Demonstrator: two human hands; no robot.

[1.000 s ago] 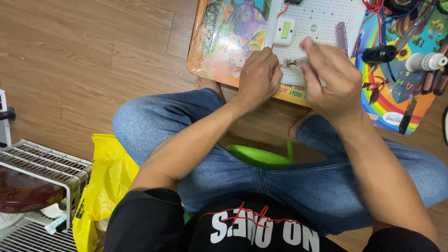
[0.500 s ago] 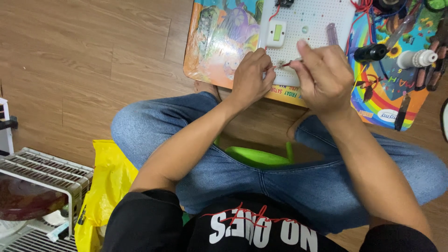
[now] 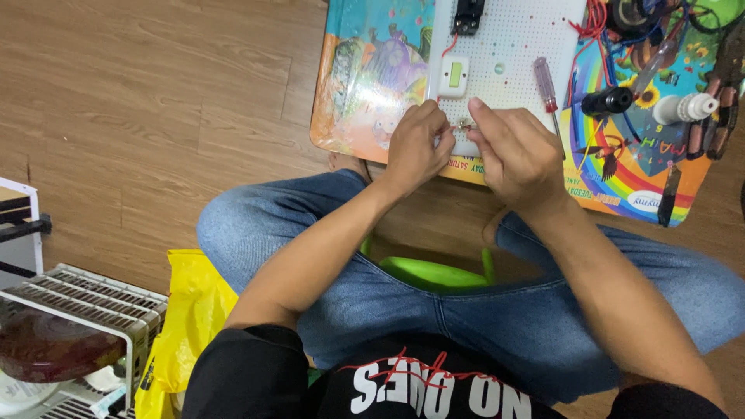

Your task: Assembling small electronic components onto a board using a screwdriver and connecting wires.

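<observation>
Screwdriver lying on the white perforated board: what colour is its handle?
Translucent pinkish-red handle on the screwdriver, lying on the white perforated board; head view.

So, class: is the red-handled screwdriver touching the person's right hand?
Apart. The head view shows the red-handled screwdriver lying on the white perforated board, with bare board between it and the right hand.

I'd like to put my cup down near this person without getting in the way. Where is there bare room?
The wooden plank floor is bare left of the colourful picture mat, above the white wire rack. The white perforated board has open holes near its middle. The mat's right end, with red wires and tools, is crowded.
</observation>
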